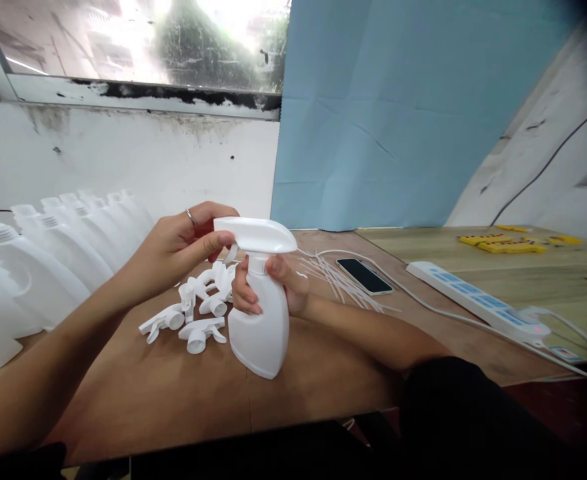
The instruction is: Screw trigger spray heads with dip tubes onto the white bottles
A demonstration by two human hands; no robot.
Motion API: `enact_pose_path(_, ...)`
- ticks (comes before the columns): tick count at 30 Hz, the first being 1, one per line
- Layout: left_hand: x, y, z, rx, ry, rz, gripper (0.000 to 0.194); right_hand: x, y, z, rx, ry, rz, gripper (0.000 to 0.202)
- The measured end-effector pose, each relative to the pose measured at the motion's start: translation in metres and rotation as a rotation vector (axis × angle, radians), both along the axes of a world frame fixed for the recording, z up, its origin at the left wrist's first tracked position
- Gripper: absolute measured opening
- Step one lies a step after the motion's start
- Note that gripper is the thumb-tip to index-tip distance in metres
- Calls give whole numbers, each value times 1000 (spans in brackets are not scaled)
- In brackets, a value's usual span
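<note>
A white spray bottle (261,333) with its trigger head (261,235) on top is held upright, slightly tilted, above the brown tabletop. My left hand (193,237) pinches the nozzle end of the head, thumb in front and fingers behind it. Around the bottle's neck, just under the head, my right hand (291,287) is closed, its fingers showing on the left side and its thumb on the collar. Several loose white trigger sprayers (201,333) lie in a heap on the table beyond and left of the bottle.
Several open white bottles (58,260) stand in rows at the left. Thin white tubes (341,280), a phone (364,275) and a cable lie right of my hands. A power strip (476,300) and yellow pieces (508,245) are farther right. Wall and blue cloth (373,120) rise behind.
</note>
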State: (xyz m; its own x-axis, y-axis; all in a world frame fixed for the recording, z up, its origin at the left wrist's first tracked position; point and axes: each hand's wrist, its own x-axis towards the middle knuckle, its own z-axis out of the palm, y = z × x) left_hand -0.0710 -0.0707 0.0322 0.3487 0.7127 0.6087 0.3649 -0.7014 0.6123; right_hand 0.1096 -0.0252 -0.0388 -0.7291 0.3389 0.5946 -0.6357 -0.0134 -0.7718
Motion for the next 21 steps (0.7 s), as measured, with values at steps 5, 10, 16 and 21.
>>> enact_pose_path(5, 3, -2, 1, -29, -43, 10, 21, 0, 0, 1, -18, 9, 87, 35)
enact_pose_path(10, 7, -2, 2, -75, -86, 14, 20, 0, 1, 1, -7, 14, 133, 33)
enact_pose_path(16, 7, -6, 4, -110, -49, 41, 26, 1, 2, -1, -7, -7, 120, 36)
enact_pose_path(21, -1, -11, 12, -49, -8, 132, 40, 2, -1, 1, -29, -44, 75, 43)
